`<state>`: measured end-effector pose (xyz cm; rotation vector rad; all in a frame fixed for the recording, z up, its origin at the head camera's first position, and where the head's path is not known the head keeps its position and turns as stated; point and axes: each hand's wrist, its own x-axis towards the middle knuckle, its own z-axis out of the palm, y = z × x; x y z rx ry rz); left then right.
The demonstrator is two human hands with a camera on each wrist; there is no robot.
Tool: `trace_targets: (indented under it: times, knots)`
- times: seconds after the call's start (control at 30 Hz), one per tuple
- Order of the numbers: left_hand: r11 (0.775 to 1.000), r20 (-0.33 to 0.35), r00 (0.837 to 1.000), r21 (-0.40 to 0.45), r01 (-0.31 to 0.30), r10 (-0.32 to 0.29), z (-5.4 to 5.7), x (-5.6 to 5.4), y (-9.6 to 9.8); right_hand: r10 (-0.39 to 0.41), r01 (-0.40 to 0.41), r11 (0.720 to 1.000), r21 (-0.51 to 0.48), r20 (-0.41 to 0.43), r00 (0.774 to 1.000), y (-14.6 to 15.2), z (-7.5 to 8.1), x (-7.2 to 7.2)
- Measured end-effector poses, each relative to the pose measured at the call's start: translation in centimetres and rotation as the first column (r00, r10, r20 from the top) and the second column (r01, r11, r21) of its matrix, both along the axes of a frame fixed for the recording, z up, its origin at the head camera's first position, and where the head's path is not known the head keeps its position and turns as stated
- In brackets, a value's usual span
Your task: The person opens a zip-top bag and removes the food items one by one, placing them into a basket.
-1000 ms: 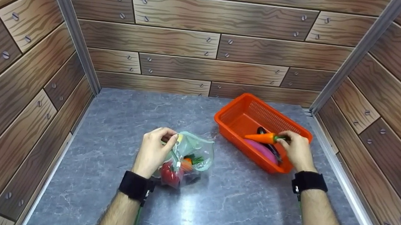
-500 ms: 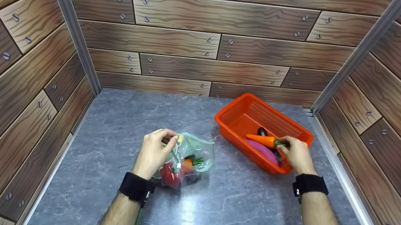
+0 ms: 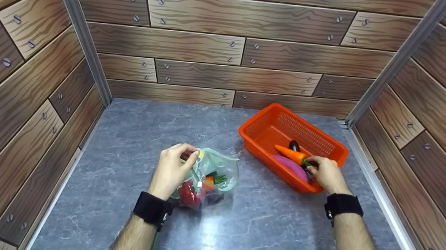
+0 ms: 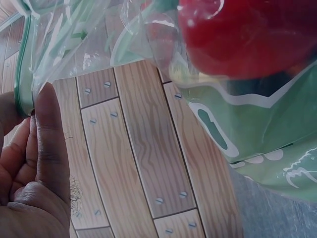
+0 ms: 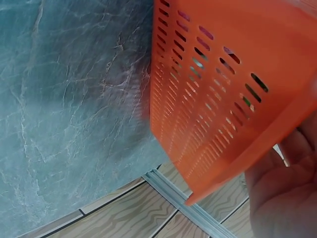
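Note:
My left hand (image 3: 172, 164) pinches the rim of a clear, green-edged zip bag (image 3: 224, 168) between thumb and fingers. Inside the bag lie a red bell pepper (image 3: 190, 195) and a carrot (image 3: 208, 182) with a green top; the left wrist view shows the red pepper (image 4: 242, 39) close up through the plastic. Over the orange basket (image 3: 258, 153), my right hand (image 3: 328, 173) holds another carrot (image 3: 289, 153) by its green stem end. Under that carrot in the basket are a purple vegetable (image 3: 292, 168) and a dark eggplant (image 3: 294, 145), partly hidden.
The basket's perforated wall (image 5: 213, 89) fills much of the right wrist view and hides the fingertips there. Wood-patterned walls (image 3: 197, 46) enclose the grey marbled tabletop (image 3: 128, 134) at the back and both sides.
My right hand has shifted slightly lower, and the carrot's tip has tilted up a little. My left hand and the bag have stayed nearly still.

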<state>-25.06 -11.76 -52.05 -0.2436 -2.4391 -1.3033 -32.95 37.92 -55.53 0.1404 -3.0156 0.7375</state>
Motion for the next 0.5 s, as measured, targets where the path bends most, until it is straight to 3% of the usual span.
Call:
trace_targets:
  times: [0.23,0.5]
  knots:
    - [1.0,-0.002,1.0,0.004,0.006,-0.006,0.03,0.04,-0.02,0.06,-0.065,0.993,0.101,0.05,0.997,-0.4,-0.16,0.04]
    - [1.0,-0.001,1.0,0.002,0.015,-0.015,-0.05,0.09,-0.07,0.085,-0.091,0.988,0.121,0.057,0.995,-0.74,-0.59,0.01]
